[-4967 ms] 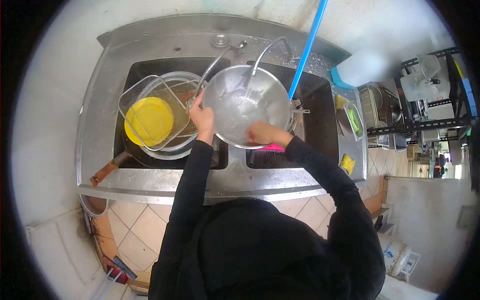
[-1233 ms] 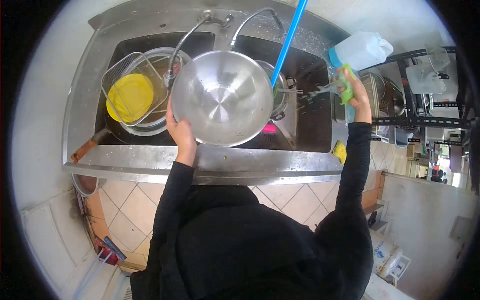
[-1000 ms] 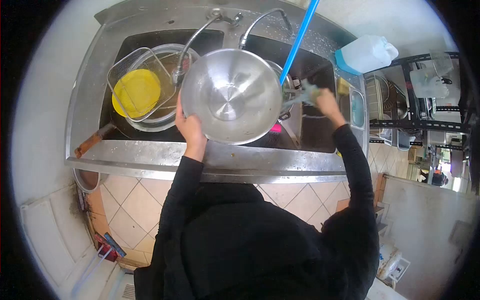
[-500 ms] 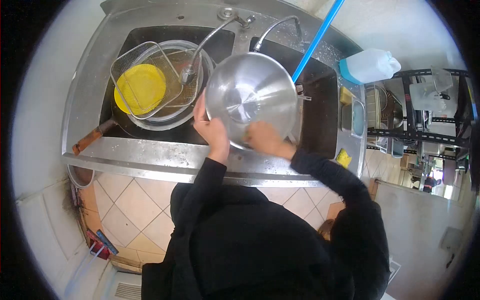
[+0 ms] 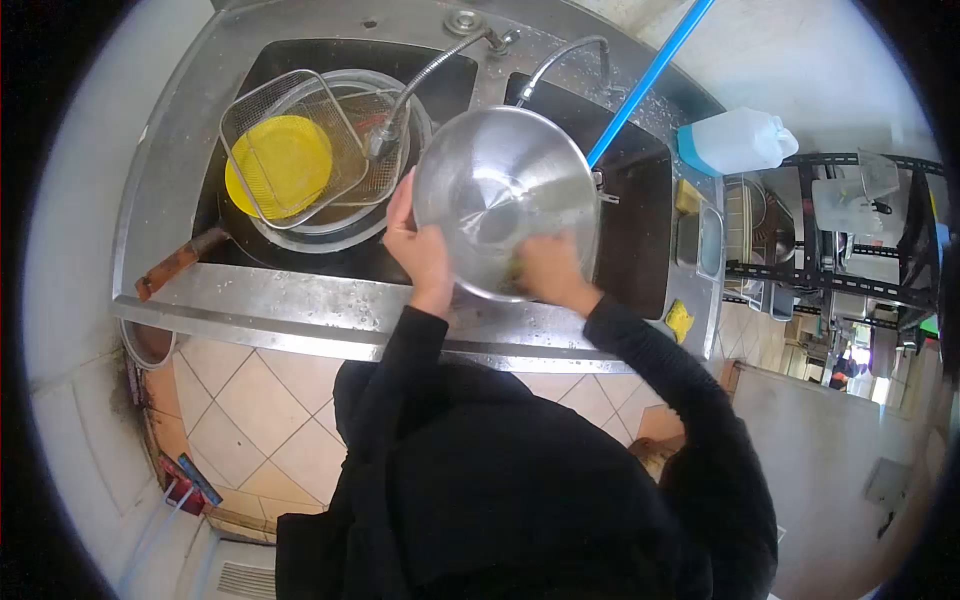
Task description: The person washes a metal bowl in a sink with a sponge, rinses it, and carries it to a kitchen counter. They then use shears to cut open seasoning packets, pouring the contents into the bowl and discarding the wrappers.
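Note:
A large shiny metal bowl is tilted over the sink's front edge, its inside facing me. My left hand grips the bowl's left rim, thumb on the near side and fingers around the outside. Inside the lower part of the bowl is my right hand, blurred by motion. Its fingers are closed on a greenish scrubbing sponge, which is mostly hidden beneath them.
The left basin holds a wire basket, a yellow plate, a large round pan and a brown-handled pan. Faucets arch over the basins. A blue pole, a blue-liquid jug and a yellow sponge are on the right.
My right hand has slid to the right along the bowl's inside with the sponge. The left hand keeps its hold on the rim. The whole view has shifted slightly.

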### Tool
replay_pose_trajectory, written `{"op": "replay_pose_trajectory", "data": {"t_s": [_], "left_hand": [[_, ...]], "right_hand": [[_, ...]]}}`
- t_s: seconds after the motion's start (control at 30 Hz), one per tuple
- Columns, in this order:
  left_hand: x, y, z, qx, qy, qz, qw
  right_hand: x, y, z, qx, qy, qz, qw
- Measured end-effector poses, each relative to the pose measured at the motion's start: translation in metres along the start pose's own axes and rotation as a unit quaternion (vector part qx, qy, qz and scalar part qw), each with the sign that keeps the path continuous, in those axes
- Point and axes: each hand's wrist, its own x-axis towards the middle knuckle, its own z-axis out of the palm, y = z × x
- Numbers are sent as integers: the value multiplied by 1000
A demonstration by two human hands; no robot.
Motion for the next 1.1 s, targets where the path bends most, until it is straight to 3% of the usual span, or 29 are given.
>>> {"op": "replay_pose_trajectory", "data": {"t_s": [0.1, 0.13, 0.2, 0.27, 0.3, 0.37, 0.43, 0.47, 0.53, 0.6, 0.67, 0.7, 0.77, 0.9, 0.97, 1.03, 1.1], "left_hand": [[-4, 7, -1, 18, -18, 10, 1000], [0, 3, -3, 11, -17, 6, 1000], [2, 4, -2, 28, -24, 15, 999], [3, 4, -2, 44, -25, 20, 998], [4, 4, -4, -6, -10, -13, 1000], [9, 6, -10, -54, -1, -44, 998], [12, 7, -14, -19, -11, -9, 1000], [11, 8, -15, -19, -10, -8, 1000], [11, 10, -11, -17, 4, -10, 1000], [11, 10, -10, -6, -16, 6, 1000], [6, 11, -11, 8, -33, 19, 999], [3, 15, -9, -11, -30, -12, 999], [2, 17, -12, -27, -28, -44, 998], [5, 20, -16, -20, -37, -20, 999], [5, 19, -14, 6, -60, 2, 998], [3, 16, -14, 60, -76, 41, 994], [1, 22, -13, 51, -65, 26, 996]], "right_hand": [[10, 42, -15, -62, 74, -7, 995], [14, 29, -11, -63, -44, 42, 996], [8, -26, 4, 145, -39, 59, 987], [6, -69, -16, 172, 83, 1, 982], [2, -61, -20, 172, 82, 2, 982], [-3, -21, -28, 140, -80, -35, 986], [-1, 27, -37, -63, -31, -47, 996], [-1, 32, -36, -63, -31, -49, 996], [4, 39, -30, -220, 95, -83, 967], [1, 4, -1, -165, 20, 2, 986], [-1, -30, -21, 106, -124, -38, 986], [-4, -30, -29, 106, -125, -38, 986], [-9, -25, -38, 150, -82, -119, 978], [-14, 13, -47, -20, -95, -118, 988], [-8, -4, -31, 10, -128, -110, 986], [-9, -22, -27, 224, -43, -167, 959], [-11, -10, -28, 163, -71, -178, 968]]}}
